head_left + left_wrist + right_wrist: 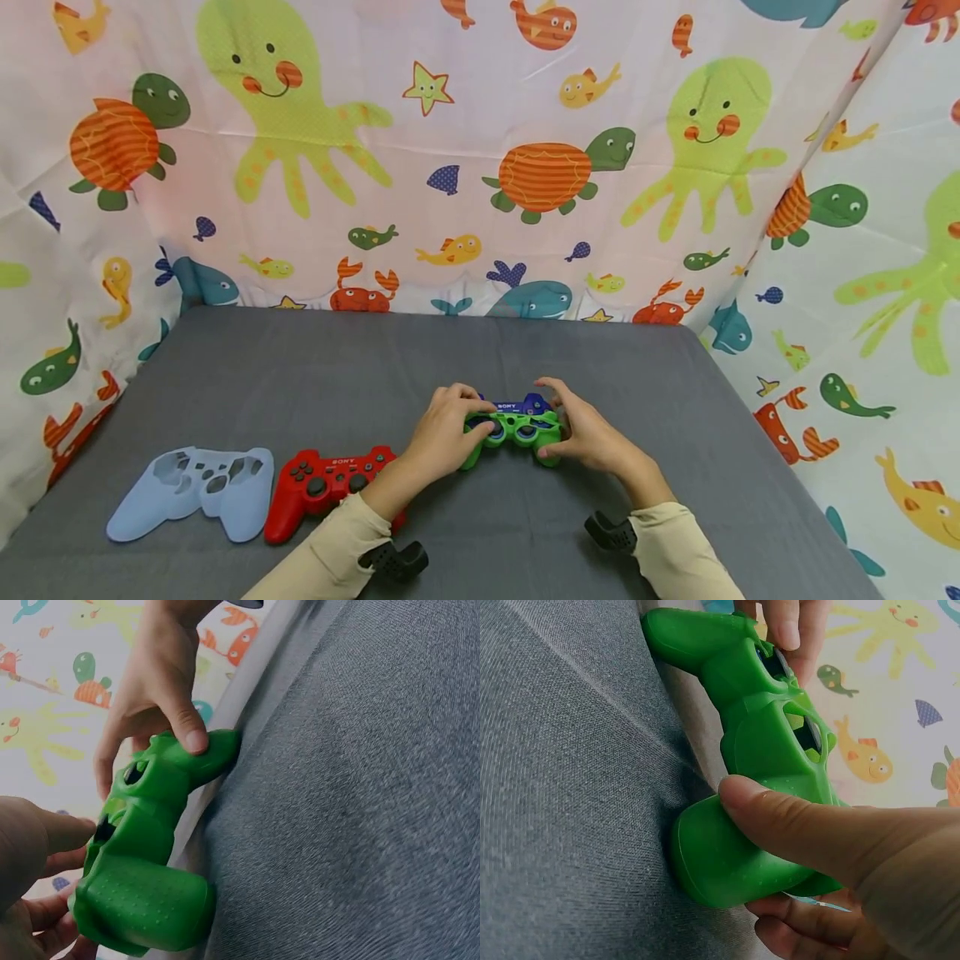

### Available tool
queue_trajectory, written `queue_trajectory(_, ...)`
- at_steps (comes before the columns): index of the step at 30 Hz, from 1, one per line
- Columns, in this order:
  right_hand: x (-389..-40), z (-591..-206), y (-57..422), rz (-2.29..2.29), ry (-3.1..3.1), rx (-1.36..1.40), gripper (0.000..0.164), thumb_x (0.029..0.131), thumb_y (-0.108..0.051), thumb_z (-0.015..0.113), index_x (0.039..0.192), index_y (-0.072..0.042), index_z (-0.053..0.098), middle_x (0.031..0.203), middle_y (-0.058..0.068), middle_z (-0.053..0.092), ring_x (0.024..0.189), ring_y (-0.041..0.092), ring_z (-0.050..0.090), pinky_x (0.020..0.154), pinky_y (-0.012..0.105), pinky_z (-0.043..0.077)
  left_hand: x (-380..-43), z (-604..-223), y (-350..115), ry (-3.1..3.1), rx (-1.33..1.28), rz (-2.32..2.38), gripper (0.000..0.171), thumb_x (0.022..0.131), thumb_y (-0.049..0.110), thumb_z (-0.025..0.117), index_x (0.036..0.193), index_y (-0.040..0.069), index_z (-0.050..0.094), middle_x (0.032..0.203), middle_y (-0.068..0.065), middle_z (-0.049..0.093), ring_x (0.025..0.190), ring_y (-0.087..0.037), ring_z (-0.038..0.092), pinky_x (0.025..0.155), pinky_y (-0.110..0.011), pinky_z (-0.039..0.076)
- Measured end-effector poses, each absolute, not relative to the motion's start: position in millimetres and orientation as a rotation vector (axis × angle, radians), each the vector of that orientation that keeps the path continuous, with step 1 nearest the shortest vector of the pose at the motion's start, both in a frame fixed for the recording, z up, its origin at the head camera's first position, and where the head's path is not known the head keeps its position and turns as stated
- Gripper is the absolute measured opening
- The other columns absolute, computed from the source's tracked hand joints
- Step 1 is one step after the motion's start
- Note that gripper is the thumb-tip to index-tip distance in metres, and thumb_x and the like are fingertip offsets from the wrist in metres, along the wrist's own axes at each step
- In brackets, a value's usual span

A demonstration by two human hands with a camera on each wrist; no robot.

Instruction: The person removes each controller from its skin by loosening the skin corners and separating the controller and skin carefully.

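A blue game controller (534, 404) marked SONY lies partly inside a green silicone cover (517, 427) around mid-table. My left hand (444, 429) grips its left end, thumb near the left stick and fingers at the far edge. At the right end my right hand (592, 435) holds the cover, with its thumb (769, 817) pressed on the green grip and fingers curled underneath. The blue top edge shows above the green in the head view. Both wrist views show the green cover (150, 892) over the handles, with dark sticks in its openings.
To the left lies a red SONY controller (300, 492), partly hidden by my left forearm. Beside it is an empty light-blue silicone cover (213, 483). A grey cloth (315, 358) covers the table, and printed sea-animal curtains (465, 108) stand behind and at the sides.
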State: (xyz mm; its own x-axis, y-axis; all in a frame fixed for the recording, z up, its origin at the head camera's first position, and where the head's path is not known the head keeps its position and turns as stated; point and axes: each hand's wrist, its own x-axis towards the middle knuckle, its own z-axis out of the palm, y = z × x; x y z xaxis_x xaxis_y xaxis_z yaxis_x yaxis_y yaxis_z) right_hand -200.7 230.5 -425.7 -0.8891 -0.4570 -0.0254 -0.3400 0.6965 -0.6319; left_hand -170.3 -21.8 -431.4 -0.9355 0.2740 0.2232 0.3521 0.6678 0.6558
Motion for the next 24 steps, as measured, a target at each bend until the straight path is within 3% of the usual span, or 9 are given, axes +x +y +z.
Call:
queue_trajectory(9, -196.5, -423.2, 225.2, -0.850, 2.811, -0.757, 0.081, 0.075, -0.018, 0.091, 0.144, -0.012, 0.049, 0.123, 0.011, 0.060, 0.104, 0.022, 0.055, 0.089, 0.042, 0.048, -169.7, -433.0, -14.7, -2.746, -0.370, -1.357, 0.008, 0.096, 0.017, 0.070, 0.098, 0.014, 0.076, 0.119, -0.008, 0.059, 0.120, -0.033, 0.045, 0.099, -0.051, 0.044)
queue_trajectory(18, -197.3, -423.9, 226.1, -0.888, 2.724, -0.744, 0.076, 0.082, -0.017, 0.085, 0.149, -0.011, 0.049, 0.125, 0.016, 0.065, 0.088, 0.015, 0.058, 0.075, 0.027, 0.050, -171.3, -434.0, -13.6, -2.706, -0.291, -1.481, 0.011, 0.098, 0.009, 0.064, 0.091, 0.012, 0.072, 0.112, -0.010, 0.061, 0.116, -0.036, 0.045, 0.100, -0.051, 0.038)
queue_trajectory(24, -198.4, -422.0, 225.6, -0.867, 2.728, -0.725, 0.077, 0.081, -0.020, 0.086, 0.149, -0.008, 0.051, 0.127, 0.017, 0.067, 0.094, 0.015, 0.059, 0.078, 0.027, 0.051, -171.6, -432.9, -13.7, -2.675, -0.213, -1.617, 0.014, 0.099, 0.007, 0.062, 0.091, 0.010, 0.073, 0.117, -0.011, 0.062, 0.122, -0.038, 0.042, 0.105, -0.056, 0.036)
